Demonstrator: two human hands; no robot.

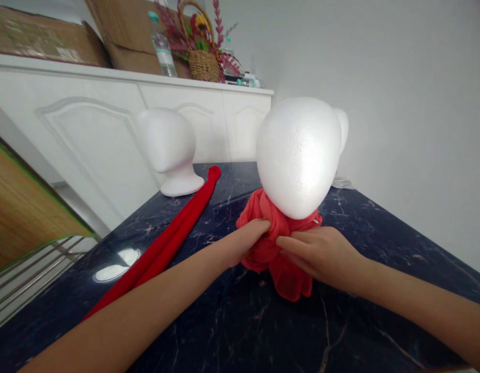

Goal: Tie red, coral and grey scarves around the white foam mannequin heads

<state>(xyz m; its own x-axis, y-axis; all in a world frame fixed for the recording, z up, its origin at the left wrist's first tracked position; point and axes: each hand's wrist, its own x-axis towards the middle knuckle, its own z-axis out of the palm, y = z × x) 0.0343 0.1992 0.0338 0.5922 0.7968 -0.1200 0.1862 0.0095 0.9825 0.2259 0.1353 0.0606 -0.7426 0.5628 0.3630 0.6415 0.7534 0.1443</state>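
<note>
A white foam mannequin head [297, 155] stands on the dark marble table [232, 321] right in front of me. A thin red scarf [280, 259] is bunched round its neck and hangs down onto the table. My left hand [245, 241] grips the scarf's left side with curled fingers. My right hand [321, 251] pinches the scarf's right side just under the head's chin. A second white foam head [170, 150] stands further back on the left. A long folded red cloth [173, 233] lies diagonally on the table beside my left arm.
A white cabinet [107, 134] runs behind the table, bearing cardboard boxes [123, 31], a water bottle [162, 46] and a wicker flower basket [203, 57]. A metal rack [33, 274] sits at lower left. A white wall is on the right.
</note>
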